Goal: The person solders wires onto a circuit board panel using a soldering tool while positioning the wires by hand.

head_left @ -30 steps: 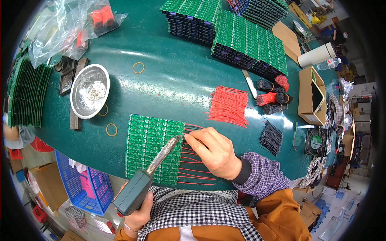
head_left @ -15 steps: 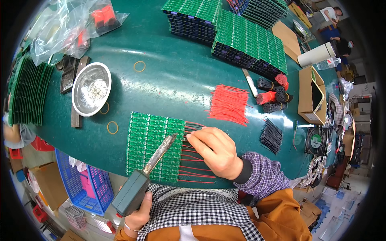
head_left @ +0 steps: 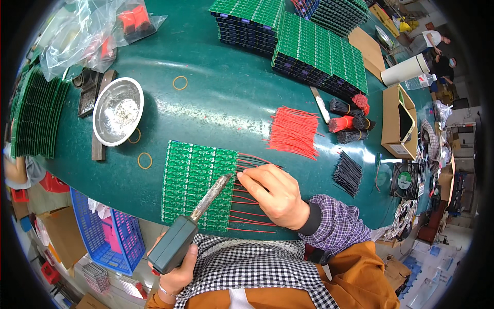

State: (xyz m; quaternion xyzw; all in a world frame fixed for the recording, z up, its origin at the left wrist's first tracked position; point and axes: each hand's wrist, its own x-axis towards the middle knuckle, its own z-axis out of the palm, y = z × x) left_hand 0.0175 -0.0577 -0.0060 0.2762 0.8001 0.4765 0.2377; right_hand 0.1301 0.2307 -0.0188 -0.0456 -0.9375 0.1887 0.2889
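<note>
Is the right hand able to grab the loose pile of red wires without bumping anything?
Probably yes. The right hand rests on the green circuit board panel's edge, and only bare green table lies between it and the loose pile of red wires.

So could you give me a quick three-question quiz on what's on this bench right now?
1. True or false: the left hand holds a grey-handled soldering iron.
2. What does the right hand rest on: A) thin red wires beside the green circuit board panel, B) the round metal bowl, C) the blue plastic basket?
3. What colour is the loose wire pile beyond the right hand?

Key: 1 true; 2 A; 3 red.
</note>
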